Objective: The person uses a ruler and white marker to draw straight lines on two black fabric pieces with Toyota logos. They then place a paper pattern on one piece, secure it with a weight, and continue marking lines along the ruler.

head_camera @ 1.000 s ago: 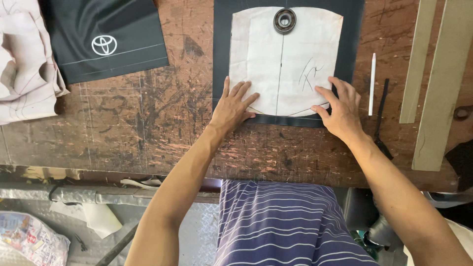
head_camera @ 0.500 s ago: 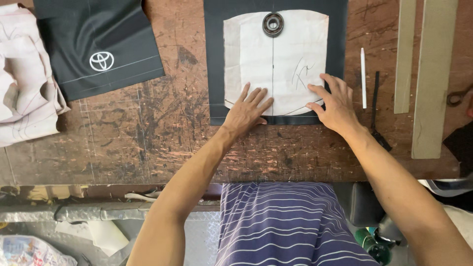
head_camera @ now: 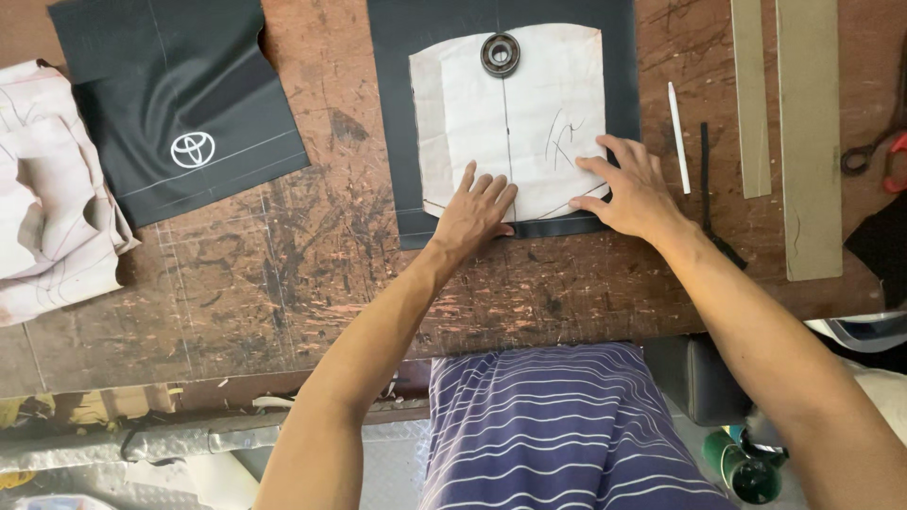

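Patterns (head_camera: 52,203) are lying far left, beside a black panel (head_camera: 179,104). Left hand (head_camera: 475,210) and right hand (head_camera: 635,189) are pressing flat, fingers spread, gripping nothing, on the template (head_camera: 510,123) over dark fabric (head_camera: 397,113). A ring (head_camera: 500,54) is weighing it. Chalk (head_camera: 678,137), 2 strips (head_camera: 808,132) and scissors (head_camera: 874,156) are lying right.

Both bare forearms extended forward, converging. Left hand (head_camera: 477,210) flat, palm down, fingers together. Right hand (head_camera: 635,192) palm down, fingers spread, wrist angled inward, just beside left.

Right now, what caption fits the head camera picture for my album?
Left hand and right hand press a paper pattern flat on dark fabric.
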